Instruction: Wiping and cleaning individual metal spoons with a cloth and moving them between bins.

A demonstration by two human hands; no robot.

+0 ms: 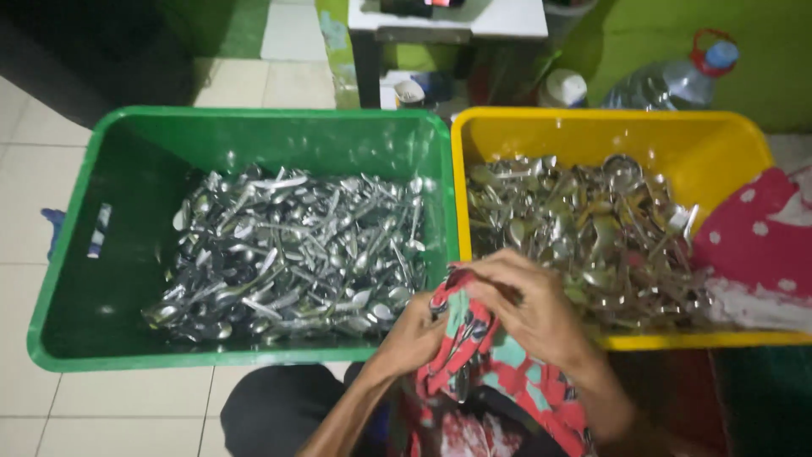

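wiping step: both my hands, left hand [416,332] and right hand [529,306], fingers closed round cloth [474,355]; spoon inside not visible. next move likely needs green bin [76,254].

We see two tubs side by side on the floor [25,169], their walls touching. The left tub [76,279] holds a heap of spoons [288,254]; the right tub [719,144] holds another heap of cutlery [592,228]. A dotted cloth [753,245] hangs over the right tub's right edge. Before the tubs, at their near edges, our left hand [410,338] and right hand [529,309] close around a patterned cloth [507,372]. Behind the tubs stand a small table [499,21] and a water bottle [668,80].
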